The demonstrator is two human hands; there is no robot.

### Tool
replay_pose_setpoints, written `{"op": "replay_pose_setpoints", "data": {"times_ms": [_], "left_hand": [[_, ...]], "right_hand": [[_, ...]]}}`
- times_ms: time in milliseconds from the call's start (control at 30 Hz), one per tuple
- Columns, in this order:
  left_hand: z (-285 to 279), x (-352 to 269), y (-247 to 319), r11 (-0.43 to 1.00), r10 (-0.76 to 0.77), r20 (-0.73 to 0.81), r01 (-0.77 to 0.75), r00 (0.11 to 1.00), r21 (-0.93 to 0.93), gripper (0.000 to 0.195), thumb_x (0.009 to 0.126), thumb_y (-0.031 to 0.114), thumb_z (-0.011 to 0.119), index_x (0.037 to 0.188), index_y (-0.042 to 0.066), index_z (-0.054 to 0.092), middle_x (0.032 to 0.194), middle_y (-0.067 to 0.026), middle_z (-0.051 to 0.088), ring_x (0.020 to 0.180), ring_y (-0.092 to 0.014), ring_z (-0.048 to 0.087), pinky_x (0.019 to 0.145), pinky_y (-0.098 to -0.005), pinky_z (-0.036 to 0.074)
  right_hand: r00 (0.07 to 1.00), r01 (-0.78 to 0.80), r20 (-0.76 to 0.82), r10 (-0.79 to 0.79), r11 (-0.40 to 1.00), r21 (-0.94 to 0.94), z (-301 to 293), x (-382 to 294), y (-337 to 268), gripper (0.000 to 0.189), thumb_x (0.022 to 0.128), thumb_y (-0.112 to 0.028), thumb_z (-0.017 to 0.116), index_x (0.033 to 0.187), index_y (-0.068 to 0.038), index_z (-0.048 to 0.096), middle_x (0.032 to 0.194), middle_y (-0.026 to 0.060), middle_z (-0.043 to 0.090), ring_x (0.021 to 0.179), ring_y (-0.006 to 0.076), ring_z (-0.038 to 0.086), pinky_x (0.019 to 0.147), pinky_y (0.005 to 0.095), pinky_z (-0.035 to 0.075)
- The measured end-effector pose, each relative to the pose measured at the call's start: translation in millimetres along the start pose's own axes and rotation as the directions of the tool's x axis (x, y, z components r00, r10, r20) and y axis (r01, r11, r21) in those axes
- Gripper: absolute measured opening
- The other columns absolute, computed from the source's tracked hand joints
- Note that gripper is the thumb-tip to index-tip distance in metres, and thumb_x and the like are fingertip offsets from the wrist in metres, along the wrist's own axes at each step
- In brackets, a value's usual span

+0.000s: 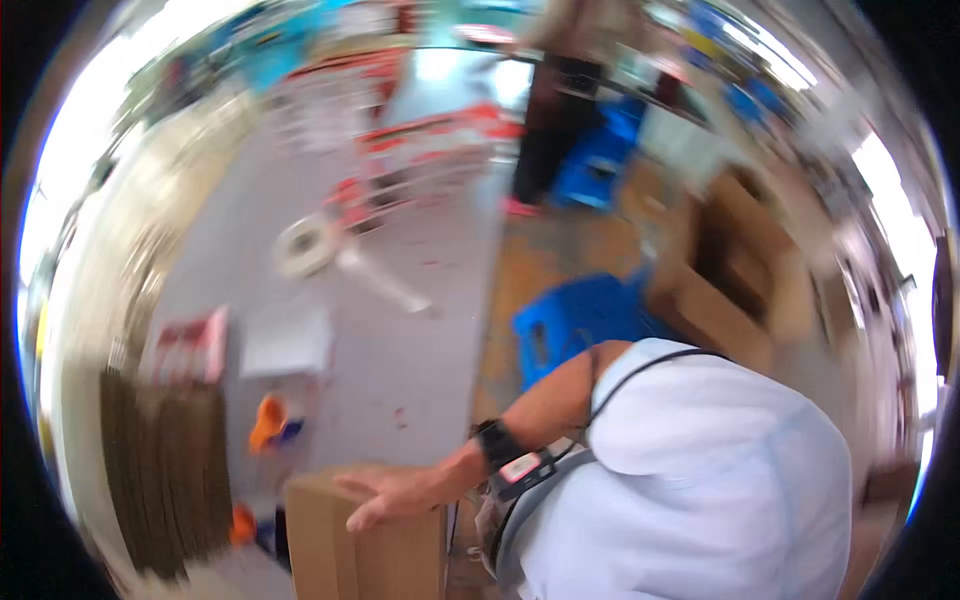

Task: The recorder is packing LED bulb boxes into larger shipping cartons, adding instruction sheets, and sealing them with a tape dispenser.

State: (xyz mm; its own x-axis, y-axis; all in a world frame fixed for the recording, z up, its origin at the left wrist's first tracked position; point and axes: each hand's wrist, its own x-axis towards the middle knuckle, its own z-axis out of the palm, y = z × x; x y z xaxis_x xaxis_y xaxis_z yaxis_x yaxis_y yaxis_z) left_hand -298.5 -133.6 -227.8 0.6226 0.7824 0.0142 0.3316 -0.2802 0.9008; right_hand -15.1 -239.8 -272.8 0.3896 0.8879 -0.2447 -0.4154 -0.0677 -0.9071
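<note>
My right hand (394, 491) lies palm down on a brown cardboard carton (375, 551) at the bottom of the view, its fingers spread and not wrapped around anything. A black band and a small device on a cable are at my right wrist. Out of view is my left hand. The carton's lower part is cut off by the picture's edge. Left of it are orange-handled objects (270, 424), blurred, possibly tape dispensers. Beyond them on the grey table (420, 360) are a white sheet (286, 345), a red-and-white packet (191, 349) and a roll of clear or whitish material (306, 246).
Flattened cardboard (165, 472) stands stacked at the left. Red-and-white boxes (442, 142) sit farther up the table. A blue plastic stool (577, 322) and an open cardboard box (727, 262) are at the right. Another person (559, 112) stands beyond. Motion blur hides detail.
</note>
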Motion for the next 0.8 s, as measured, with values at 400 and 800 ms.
{"op": "replay_pose_setpoints", "data": {"times_ms": [400, 800], "left_hand": [[73, 66, -26, 0.882, -0.104, 0.575, 0.342, 0.812, -0.324, 0.046, 0.09, 0.022, 0.076, 0.125, -0.005, 0.063, 0.121, -0.0217, 0.065, 0.101, -0.033, 0.067, 0.085, -0.0418, 0.057], [290, 2, 32, 0.747, 0.653, 0.74, -0.3, 0.16, -0.594, 0.071, 0.098, 0.045, 0.055, 0.151, 0.003, 0.033, 0.147, -0.0186, 0.044, 0.126, -0.035, 0.051, 0.105, -0.0492, 0.044]], "right_hand": [[0.857, 0.208, -0.503, -0.115, 0.969, 0.133, 0, -276, -27, 0.125, 0.078, -0.052, 0.08, 0.162, -0.01, -0.003, 0.163, 0.0183, 0.024, 0.149, 0.0313, 0.028, 0.118, 0.0415, 0.031], [0.251, 0.676, -0.892, -0.377, 0.728, -0.117, -20, -484, -22, 0.086, 0.096, -0.051, 0.065, 0.158, -0.006, 0.026, 0.156, 0.0057, 0.04, 0.14, 0.017, 0.039, 0.115, 0.0348, 0.035]]}}
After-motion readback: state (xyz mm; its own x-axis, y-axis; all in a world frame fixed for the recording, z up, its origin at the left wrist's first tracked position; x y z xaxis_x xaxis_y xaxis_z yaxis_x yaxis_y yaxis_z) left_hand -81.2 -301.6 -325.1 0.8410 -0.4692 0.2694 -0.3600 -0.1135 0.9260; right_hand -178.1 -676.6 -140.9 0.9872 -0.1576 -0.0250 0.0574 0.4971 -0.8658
